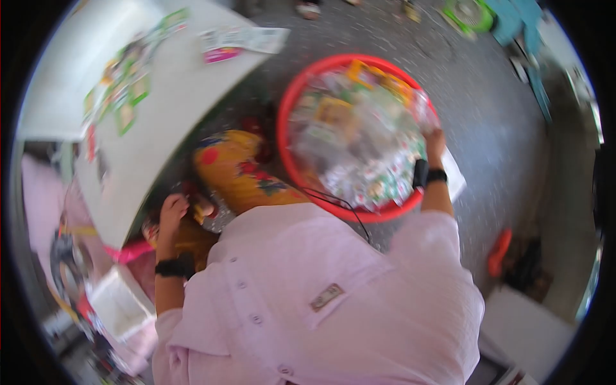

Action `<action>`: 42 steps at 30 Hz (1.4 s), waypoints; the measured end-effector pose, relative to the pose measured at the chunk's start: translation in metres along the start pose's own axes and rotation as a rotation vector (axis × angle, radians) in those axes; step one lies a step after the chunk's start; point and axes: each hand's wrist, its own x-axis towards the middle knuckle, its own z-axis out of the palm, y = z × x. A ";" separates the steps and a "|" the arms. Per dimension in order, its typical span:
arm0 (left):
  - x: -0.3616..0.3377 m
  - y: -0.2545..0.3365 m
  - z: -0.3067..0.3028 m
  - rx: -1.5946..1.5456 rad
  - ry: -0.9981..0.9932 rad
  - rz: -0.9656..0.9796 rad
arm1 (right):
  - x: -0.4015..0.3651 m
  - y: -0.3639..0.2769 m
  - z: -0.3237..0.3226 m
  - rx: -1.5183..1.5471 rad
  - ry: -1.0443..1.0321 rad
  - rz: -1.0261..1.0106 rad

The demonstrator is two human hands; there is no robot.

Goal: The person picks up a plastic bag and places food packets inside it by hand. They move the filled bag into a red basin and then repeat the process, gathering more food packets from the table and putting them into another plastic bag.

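Note:
A round red tub [287,149] full of printed plastic packets [378,138] stands on the floor ahead of me. On its right rim lies my right hand [434,144], the fingers closed over the edge beside a clear packet; blur hides the fingertips. A dark band and a black device are on that wrist. My left hand [172,212] is near the table edge, fingers curled in, and I see nothing in it. Its wrist also wears a dark band.
A pale table [160,122] on the left carries a row of green packets [128,96] and a printed sheet [247,40]. A white box [120,301] is at lower left. Behind the tub are a green fan [470,16] and a blue chair [518,22].

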 end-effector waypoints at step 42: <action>-0.229 -0.158 -0.317 0.236 1.156 -0.246 | -0.271 -0.511 -0.002 0.760 -0.496 -1.393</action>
